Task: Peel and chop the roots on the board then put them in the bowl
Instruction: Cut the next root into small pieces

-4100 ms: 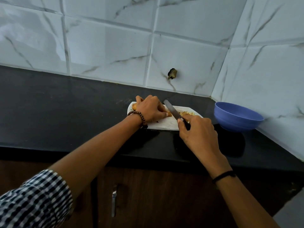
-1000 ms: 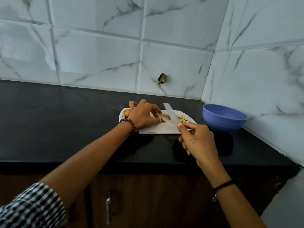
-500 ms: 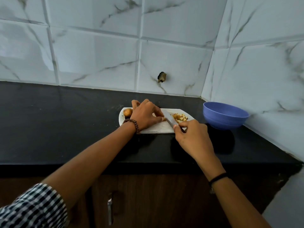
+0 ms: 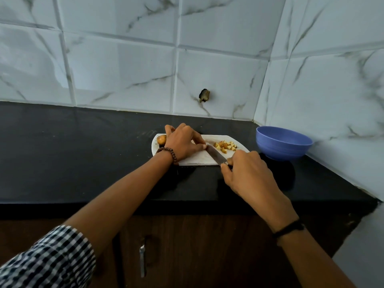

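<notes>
On a black counter (image 4: 83,152) under marble tiles (image 4: 124,69), the left hand (image 4: 182,142) curls over a root (image 4: 161,139) on the board (image 4: 195,159). The right hand (image 4: 247,173) grips a knife (image 4: 215,154). Chopped pieces (image 4: 225,145) lie near a blue bowl (image 4: 283,145).

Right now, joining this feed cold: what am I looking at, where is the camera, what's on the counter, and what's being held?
There is no machine here: these are a person's two bare hands, seen by one camera worn on the head, looking forward and down. On the black counter lies a white board with a pile of chopped pieces; a blue bowl stands to its right. The left hand grips a root, mostly hidden. The right hand holds a knife.
</notes>
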Available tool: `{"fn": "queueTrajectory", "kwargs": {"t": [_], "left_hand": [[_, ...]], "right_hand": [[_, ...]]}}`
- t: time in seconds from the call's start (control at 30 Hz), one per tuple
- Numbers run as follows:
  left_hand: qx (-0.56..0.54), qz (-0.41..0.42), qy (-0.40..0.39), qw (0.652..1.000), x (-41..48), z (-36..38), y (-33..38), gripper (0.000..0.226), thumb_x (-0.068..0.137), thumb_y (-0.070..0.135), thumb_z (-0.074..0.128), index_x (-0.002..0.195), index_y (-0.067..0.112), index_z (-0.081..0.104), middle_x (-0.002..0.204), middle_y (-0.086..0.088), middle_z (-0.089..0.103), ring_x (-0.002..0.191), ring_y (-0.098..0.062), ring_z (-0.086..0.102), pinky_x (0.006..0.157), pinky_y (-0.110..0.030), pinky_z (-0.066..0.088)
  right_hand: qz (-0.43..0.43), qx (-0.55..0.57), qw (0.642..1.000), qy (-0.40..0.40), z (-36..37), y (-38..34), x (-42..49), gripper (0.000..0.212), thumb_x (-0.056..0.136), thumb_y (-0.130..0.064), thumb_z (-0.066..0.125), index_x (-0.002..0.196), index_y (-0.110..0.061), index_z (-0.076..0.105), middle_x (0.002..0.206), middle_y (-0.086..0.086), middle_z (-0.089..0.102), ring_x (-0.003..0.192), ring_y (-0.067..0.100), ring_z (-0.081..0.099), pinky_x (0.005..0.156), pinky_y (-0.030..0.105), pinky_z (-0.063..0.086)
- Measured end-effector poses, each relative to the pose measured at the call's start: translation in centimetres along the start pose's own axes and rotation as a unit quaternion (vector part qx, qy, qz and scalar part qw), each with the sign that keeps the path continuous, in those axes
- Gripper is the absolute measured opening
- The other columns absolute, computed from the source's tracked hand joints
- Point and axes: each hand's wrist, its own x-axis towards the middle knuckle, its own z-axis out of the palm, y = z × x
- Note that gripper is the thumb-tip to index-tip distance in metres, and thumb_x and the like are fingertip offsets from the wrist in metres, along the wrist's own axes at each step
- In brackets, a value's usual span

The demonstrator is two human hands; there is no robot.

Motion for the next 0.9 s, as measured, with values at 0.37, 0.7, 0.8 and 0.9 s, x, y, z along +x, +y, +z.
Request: {"fn": "queueTrajectory", "kwargs": {"t": [0.37, 0.7, 0.8, 0.9], "left_hand": [[-0.036, -0.027, -0.048, 0.998, 0.2, -0.2, -0.6, 0.025, 0.088, 0.038, 0.065, 0.113, 0.037, 0.066, 0.111, 0.018, 0.064, 0.101, -0.005, 0.053, 0.088, -0.036, 0.021], [0.007, -0.020, -0.024, 0.999, 0.5, 0.1, -1.6, 0.020, 0.091, 0.028, 0.058, 0.106, 0.035, 0.070, 0.106, 0.014, 0.069, 0.108, -0.010, 0.056, 0.093, -0.041, 0.026], [0.018, -0.025, -0.025, 0.999, 0.6, 0.1, -2.0, 0.018, 0.091, 0.026, 0.058, 0.105, 0.032, 0.069, 0.109, 0.015, 0.068, 0.107, -0.009, 0.056, 0.088, -0.036, 0.023], [0.019, -0.029, -0.036, 0.999, 0.6, 0.3, -1.9, 0.016, 0.092, 0.026, 0.058, 0.105, 0.031, 0.067, 0.111, 0.014, 0.067, 0.106, -0.010, 0.057, 0.088, -0.035, 0.021]], "right_hand": [[0.002, 0.070, 0.994, 0.085, -1.2, 1.8, -1.1, 0.034, 0.098, -0.037, 0.056, 0.125, -0.018, 0.064, 0.086, -0.001, 0.055, 0.069, 0.008, 0.055, 0.062, 0.022, 0.045], [-0.033, 0.064, 0.995, 0.071, 0.1, 0.9, -0.4, 0.032, 0.099, -0.040, 0.053, 0.121, -0.021, 0.066, 0.089, 0.001, 0.058, 0.072, 0.010, 0.059, 0.058, 0.025, 0.049], [-0.022, 0.060, 0.994, 0.093, -0.1, 1.3, -0.3, 0.033, 0.099, -0.039, 0.053, 0.121, -0.019, 0.065, 0.095, 0.003, 0.059, 0.076, 0.013, 0.061, 0.066, 0.030, 0.055], [-0.033, 0.069, 0.991, 0.110, -0.1, 1.1, -0.6, 0.034, 0.099, -0.040, 0.053, 0.125, -0.020, 0.064, 0.087, -0.003, 0.050, 0.071, 0.009, 0.056, 0.059, 0.023, 0.047]]}}
